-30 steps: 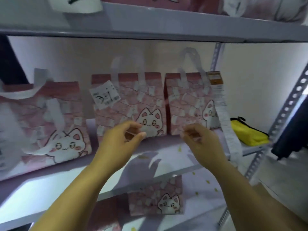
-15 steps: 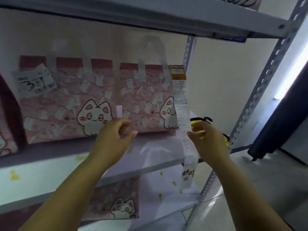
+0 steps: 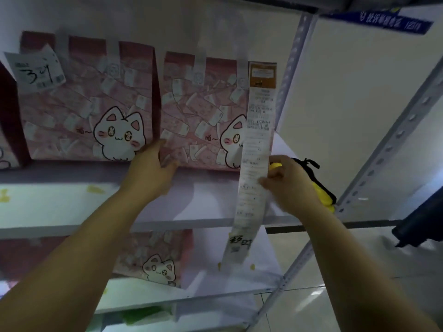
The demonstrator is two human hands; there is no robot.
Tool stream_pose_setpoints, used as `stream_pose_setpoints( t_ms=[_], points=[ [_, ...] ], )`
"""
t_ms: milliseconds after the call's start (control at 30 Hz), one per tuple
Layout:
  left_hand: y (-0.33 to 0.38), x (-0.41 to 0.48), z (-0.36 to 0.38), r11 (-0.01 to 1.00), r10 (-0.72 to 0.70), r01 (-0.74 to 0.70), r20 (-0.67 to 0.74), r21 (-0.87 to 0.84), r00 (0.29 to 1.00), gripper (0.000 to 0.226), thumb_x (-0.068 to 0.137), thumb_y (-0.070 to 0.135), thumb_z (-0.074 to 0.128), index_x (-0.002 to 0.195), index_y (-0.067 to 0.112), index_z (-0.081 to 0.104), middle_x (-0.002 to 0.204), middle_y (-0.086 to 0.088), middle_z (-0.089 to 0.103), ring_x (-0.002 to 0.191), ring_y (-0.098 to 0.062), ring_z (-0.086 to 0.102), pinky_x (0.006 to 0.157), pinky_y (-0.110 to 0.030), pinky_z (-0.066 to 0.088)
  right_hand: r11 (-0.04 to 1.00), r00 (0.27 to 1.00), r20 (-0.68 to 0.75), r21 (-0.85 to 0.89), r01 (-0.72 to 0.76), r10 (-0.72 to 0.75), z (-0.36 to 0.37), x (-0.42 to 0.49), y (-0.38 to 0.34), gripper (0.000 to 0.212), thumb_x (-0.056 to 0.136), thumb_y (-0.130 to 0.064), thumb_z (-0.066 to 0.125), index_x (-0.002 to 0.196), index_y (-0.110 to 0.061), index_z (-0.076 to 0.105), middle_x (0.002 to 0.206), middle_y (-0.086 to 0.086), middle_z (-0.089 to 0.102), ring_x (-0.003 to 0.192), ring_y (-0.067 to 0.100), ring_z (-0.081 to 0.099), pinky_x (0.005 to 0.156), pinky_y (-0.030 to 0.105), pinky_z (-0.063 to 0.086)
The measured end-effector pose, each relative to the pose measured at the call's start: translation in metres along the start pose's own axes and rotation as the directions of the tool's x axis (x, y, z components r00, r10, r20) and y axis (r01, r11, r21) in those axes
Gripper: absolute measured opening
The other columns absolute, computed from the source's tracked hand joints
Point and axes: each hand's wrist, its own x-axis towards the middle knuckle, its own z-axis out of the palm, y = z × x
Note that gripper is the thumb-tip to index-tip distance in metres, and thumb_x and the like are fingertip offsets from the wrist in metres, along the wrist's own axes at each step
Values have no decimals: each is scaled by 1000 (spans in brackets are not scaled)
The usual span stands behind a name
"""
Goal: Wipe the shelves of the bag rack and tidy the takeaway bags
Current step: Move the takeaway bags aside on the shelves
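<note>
Bag rack, middle shelf (image 3: 60, 204), pale board with a few yellowish marks.

- Left bag (image 3: 79, 111): pink, printed with a white cat, upright against the far wall. A white ticket (image 3: 36, 70) with handwritten digits is fixed at its upper left corner.
- Right bag (image 3: 199, 111): same print, upright just beside the left bag, their sides touching or nearly so.
- Receipt (image 3: 257, 130): a long white strip headed by an orange label. It is attached at the right bag's upper right corner and hangs down past the shelf's near edge.
- Left hand (image 3: 151, 171): grips the right bag's lower left corner, with the thumb up along the edge and the fingers curled over the front.
- Right hand (image 3: 290, 185): pinches the receipt's right edge about halfway down, between the thumb and curled fingers.
- Yellow pouch (image 3: 323, 195): black trim, lying at the right end of the shelf, partly behind the right hand.

Lower shelf (image 3: 134, 295):

- Lower bag (image 3: 153, 255): one more pink cat bag, standing below the hands.

Frame: perforated rack post (image 3: 383, 149) at right, with a blue sign (image 3: 393, 22) above it.
</note>
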Motion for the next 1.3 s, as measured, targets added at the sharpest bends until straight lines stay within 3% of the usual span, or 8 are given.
stream_pose_setpoints(
  t_ms=[100,333,533,667,800,967,1200,1300],
  points=[
    [-3,2,0,1000,-8,8,-20,-4,1000,56,88,26,61,139,18,39,132,-8,51,95,-14,52,50,-4,40,993,999,-27,113,26,-23,-1,0,-4,42,83,-12,68,121,-19,51,89,2,68,83,13,65,67,25,51],
    [-7,6,-1,1000,16,-17,-60,-17,998,56,88,24,61,138,17,40,132,-8,53,116,-23,52,95,-29,39,995,999,-37,96,38,-35,1,3,-4,34,83,-18,68,113,-25,53,87,-9,66,78,6,64,63,23,50],
    [0,19,-7,997,78,-80,-109,-16,991,52,86,11,59,135,14,41,118,-9,58,100,-22,55,82,-28,39,999,981,-192,-7,32,-33,-1,20,-7,49,85,-30,66,128,-17,46,114,-2,56,84,8,57,57,15,39],
    [0,26,-9,996,93,-91,-112,19,989,48,84,8,60,129,8,45,108,-11,60,96,-28,56,78,-28,39,1000,979,-206,11,8,-5,-1,33,-14,51,86,-32,63,131,-16,43,123,0,51,93,14,56,67,24,45],
    [4,28,-8,994,93,-87,-94,64,991,39,85,5,59,123,3,50,107,-18,60,95,-33,57,78,-32,44,999,990,-141,47,-3,9,0,41,-20,29,88,-27,57,117,-23,52,106,-8,60,90,14,62,72,32,52],
    [13,27,-12,991,103,-91,-122,102,987,38,82,1,60,119,0,54,106,-18,61,94,-33,58,78,-31,44,998,982,-190,62,12,0,-1,42,-21,15,87,-21,57,101,-27,55,86,-21,56,76,2,57,60,21,45],
    [37,11,-25,998,62,-63,-188,0,980,37,79,5,67,115,6,58,103,-9,65,80,-19,58,73,-27,43,992,957,-284,94,90,-60,-19,23,-24,12,89,-24,61,97,-30,55,83,-22,57,69,-1,58,50,14,43],
    [47,-3,-33,996,70,-81,-210,-47,975,39,79,8,70,117,7,58,99,0,62,80,-15,57,76,-28,45,985,953,-298,145,96,-49,-28,7,-28,13,89,-21,60,98,-29,57,88,-18,60,73,1,61,56,22,52]
  ],
)
